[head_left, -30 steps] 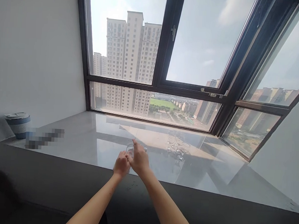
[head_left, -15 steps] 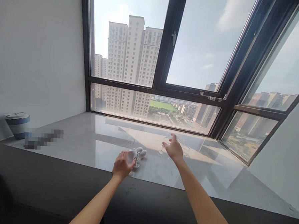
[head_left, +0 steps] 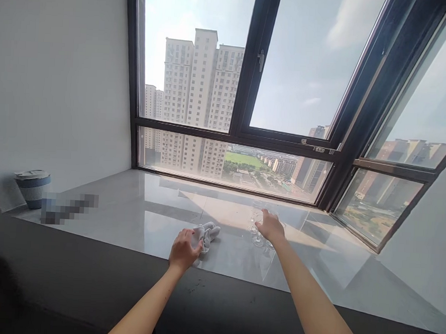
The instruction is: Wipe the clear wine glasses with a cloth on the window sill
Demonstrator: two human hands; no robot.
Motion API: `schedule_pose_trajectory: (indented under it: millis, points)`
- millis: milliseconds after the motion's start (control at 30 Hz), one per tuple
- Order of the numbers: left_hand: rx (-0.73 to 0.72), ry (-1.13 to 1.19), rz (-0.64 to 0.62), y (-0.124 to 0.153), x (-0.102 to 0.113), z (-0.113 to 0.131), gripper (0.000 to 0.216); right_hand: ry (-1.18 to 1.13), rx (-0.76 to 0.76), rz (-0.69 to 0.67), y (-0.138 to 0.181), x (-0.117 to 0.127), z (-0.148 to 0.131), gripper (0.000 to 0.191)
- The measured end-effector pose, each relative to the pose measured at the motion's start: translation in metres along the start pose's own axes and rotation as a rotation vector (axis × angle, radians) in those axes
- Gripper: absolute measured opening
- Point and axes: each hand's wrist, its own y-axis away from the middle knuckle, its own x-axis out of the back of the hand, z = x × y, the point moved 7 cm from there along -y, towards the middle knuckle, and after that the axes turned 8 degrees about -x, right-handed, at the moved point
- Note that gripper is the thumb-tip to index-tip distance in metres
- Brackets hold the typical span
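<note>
My left hand (head_left: 184, 248) is at the front of the ledge, its fingers and thumb curved around the near side of a bunched white cloth (head_left: 209, 232). A pale patch shows between thumb and fingers; whether it is only cloth I cannot make out. Further right, my right hand (head_left: 272, 227) is over a group of clear stemmed glasses (head_left: 257, 239) on the ledge. Its thumb and index finger are apart, with nothing visibly gripped between them. The hand and forearm cover part of the glasses, and their transparent outlines are faint.
The glossy grey ledge (head_left: 125, 221) runs beneath dark-framed windows (head_left: 239, 137), with a drop at its front edge. A lidded blue-and-white cup (head_left: 33, 189) stands at the far left beside a blurred-out patch (head_left: 69, 209). White walls (head_left: 63, 79) close both ends.
My right hand has moved slightly right and down, and more of the glasses shows to its left. My left hand stays by the cloth. The whole view has shifted a little.
</note>
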Motion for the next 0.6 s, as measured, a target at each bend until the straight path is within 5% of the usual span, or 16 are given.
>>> schedule_pose_trajectory:
  millis: [600]
  points:
    - [-0.006, -0.003, -0.007, 0.0019, -0.0038, -0.0021, 0.028, 0.118, 0.021, 0.051, -0.0013, -0.0025, -0.0050, 0.045]
